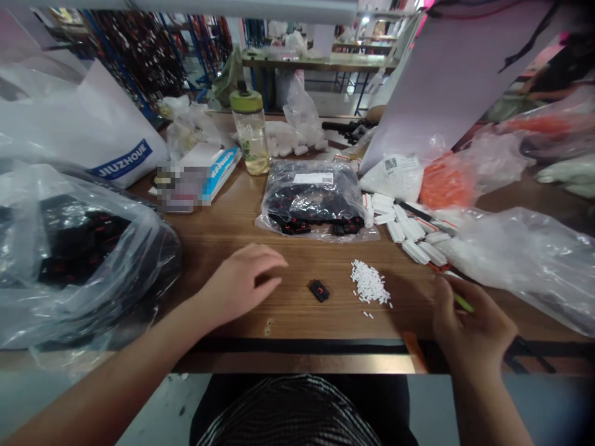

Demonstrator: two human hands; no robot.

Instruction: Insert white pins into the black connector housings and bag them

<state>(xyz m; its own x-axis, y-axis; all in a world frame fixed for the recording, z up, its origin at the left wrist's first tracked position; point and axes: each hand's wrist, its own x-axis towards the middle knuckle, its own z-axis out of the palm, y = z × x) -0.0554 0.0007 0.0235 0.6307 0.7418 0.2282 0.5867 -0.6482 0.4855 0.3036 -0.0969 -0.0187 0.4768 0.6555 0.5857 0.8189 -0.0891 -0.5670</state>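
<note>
L hand [244,275]: nothing in it; over worktop [209,238], thumb and fingers apart w/ moderate gap, tips pointing R. Palm side not visible.

R hand [474,319]: fingers curled, slim yellow-green piece [463,302] held btwn thumb and fingers; most of it hidden, can't tell what it is. Hand is near front edge, just R of the pellets.

Blk part [318,290]: small, w/ red mark on top; lies on worktop btwn the two hands, touched by neither. Nearer L hand. Wht pellets [369,282]: loose heap just R of blk part, a few strays at its front side.

Behind blk part: clear sealed bag [316,201] of similar blk parts, wht label on top. R of that: wht strips [409,230], jumbled pile, beyond R hand. Clear plastic bag [520,248] lies against strips, far R. Orange bag [446,179] + small wht bag [393,176] w/ printed label stand behind strips.

Far L: big open clear bag [153,248], more blk parts inside. Behind it, wht sack [123,148] w/ blue "JIUZHOUE" print. Bottle [251,133], green lid, pale liquid at bottom, upright, back L of sealed bag.
</note>
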